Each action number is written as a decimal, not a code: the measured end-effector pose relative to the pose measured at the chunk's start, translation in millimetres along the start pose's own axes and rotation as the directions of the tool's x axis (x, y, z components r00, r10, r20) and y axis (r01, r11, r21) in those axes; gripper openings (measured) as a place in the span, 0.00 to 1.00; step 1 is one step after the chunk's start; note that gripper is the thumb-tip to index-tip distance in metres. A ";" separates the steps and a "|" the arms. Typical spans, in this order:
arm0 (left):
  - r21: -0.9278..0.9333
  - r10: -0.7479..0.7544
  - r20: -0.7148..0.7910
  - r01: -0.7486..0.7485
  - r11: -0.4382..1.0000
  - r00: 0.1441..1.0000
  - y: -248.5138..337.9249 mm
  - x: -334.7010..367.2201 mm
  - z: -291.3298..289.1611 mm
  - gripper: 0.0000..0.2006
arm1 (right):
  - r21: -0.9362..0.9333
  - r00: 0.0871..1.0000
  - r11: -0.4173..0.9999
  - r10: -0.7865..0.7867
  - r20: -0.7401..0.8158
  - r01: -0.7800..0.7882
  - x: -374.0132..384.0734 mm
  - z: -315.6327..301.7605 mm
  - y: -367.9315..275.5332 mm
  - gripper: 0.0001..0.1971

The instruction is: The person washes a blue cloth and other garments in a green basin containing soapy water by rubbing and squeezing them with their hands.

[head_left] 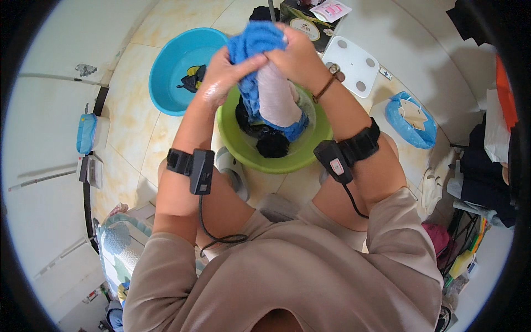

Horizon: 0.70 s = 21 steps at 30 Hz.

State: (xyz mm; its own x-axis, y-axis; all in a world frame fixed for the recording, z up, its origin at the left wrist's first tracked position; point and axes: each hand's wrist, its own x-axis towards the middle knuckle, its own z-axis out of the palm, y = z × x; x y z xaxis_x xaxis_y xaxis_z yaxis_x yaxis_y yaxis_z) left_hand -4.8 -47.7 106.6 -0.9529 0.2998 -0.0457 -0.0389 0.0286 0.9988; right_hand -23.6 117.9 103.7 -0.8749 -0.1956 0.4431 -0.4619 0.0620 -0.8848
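Both my hands hold up a bunched blue cloth [255,41] with a pale pinkish-white part hanging below it. It looks like terry fabric, and I cannot tell whether it is a towel or a garment. My left hand [224,74], its skin shiny and wet, is closed round the cloth's left side. My right hand [298,58] grips the right side, thumbs close together. The cloth's lower end hangs into a green basin [265,166] on the floor between my feet. Dark wet clothes [272,143] lie in that basin.
A blue basin [160,91] at the left holds a black-and-yellow item [192,78]. To the right are a white bathroom scale [354,61] and a bin with a blue liner [412,130]. A dark box [307,25] stands beyond the green basin. Light slippers [430,191] lie farther right.
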 end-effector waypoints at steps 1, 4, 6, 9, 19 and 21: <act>0.062 -0.119 -0.004 0.119 0.991 0.993 -9.7 1.9 -1.4 0.19 | 0.005 0.994 0.995 0.097 0.050 -0.098 -6.9 1.0 18.3 0.14; 0.076 -0.327 0.072 0.322 0.944 0.942 -73.9 13.1 17.8 0.14 | -0.189 0.860 0.858 0.501 0.095 -0.478 -45.5 -6.5 106.4 0.19; 0.098 -0.360 0.039 0.355 0.930 0.932 -128.2 10.5 8.1 0.12 | -0.316 0.795 0.775 0.600 0.096 -0.547 -56.4 -3.3 129.7 0.22; 0.310 -0.288 -0.161 0.325 0.893 0.944 -181.3 0.6 -9.5 0.16 | -0.227 0.792 0.836 0.547 0.271 -0.500 -74.3 13.0 115.4 0.31; 0.216 -0.004 -0.468 0.119 0.969 0.883 -161.6 -14.8 45.8 0.17 | -0.686 0.480 0.575 0.800 0.359 -0.446 -81.1 -9.8 92.4 0.35; 0.223 -0.024 -0.549 0.174 0.959 0.836 -154.2 -26.4 48.8 0.17 | -0.474 0.280 0.335 0.942 0.185 -0.814 -83.9 -5.5 58.6 0.31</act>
State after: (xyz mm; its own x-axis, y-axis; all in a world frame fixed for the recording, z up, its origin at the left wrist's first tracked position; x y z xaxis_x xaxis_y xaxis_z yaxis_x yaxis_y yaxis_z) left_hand 41.1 -13.4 -46.9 -0.9604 -0.2736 -0.0533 -0.1358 0.2925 0.9466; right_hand 21.9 143.4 15.5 -0.6532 -0.1772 -0.7362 0.4885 0.6443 -0.5885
